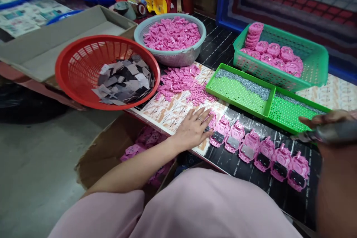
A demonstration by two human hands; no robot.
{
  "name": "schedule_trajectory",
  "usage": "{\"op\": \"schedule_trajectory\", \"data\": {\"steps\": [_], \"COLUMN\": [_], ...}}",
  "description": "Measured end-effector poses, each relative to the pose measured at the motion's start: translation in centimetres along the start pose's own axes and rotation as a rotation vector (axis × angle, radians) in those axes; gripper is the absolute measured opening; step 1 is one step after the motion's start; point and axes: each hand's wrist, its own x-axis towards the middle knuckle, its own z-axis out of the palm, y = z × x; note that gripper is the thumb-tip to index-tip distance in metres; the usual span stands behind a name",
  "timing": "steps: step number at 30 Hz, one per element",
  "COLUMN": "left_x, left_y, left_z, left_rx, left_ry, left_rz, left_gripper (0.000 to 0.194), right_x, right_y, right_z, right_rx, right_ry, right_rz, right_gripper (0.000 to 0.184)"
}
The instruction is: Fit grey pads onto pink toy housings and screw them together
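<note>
My left hand (193, 126) lies flat with fingers stretched out on the table edge, its fingertips touching the leftmost piece in a row of several pink plastic housings (260, 152). A loose heap of small pink parts (182, 83) lies just beyond it. My right hand (326, 119) enters at the right edge, closed around a dark grey tool (331, 132) that points left above the row, in front of the green tray (240, 93) of tiny metal screws.
A red basket (72, 70) holds grey square pieces. A grey bowl (170, 57) is full of small pink parts. A green crate (315, 63) holds stacked pink round parts. A cardboard box (103, 152) of pink housings sits below the table edge.
</note>
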Motion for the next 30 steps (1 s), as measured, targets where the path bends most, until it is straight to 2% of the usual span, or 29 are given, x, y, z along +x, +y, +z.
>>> {"op": "schedule_trajectory", "data": {"steps": [2,4,7,10,16,21,30], "left_x": [0.0,0.3,1.0,1.6,2.1,2.3,2.2], "left_y": [-0.1,-0.2,-0.6,-0.9,-0.9,-0.7,-0.7], "left_z": [0.0,0.0,0.0,0.1,0.4,0.3,0.6], "left_rx": [-0.002,-0.001,-0.002,-0.009,-0.029,-0.050,-0.072], "left_ry": [-0.008,-0.019,-0.024,-0.003,0.008,0.011,0.040], "left_rz": [0.007,0.016,0.025,0.037,0.054,0.062,0.055], "left_gripper": [0.055,0.056,0.055,0.054,0.056,0.056,0.055], "right_x": [1.5,2.9,3.8,3.5,2.7,2.8,2.6], "right_y": [0.6,1.5,3.4,4.9,5.9,6.4,7.8], "right_z": [2.7,6.0,10.5,13.0,14.1,14.6,14.7], "right_rx": [0.105,0.203,0.250,0.237,0.158,0.121,0.048], "right_ry": [-0.188,-0.294,-0.330,-0.317,-0.301,-0.267,-0.325], "right_rz": [-0.074,-0.245,-0.464,-0.475,-0.340,-0.352,-0.393], "right_gripper": [0.022,0.034,0.044,0.042,0.040,0.025,0.022]}}
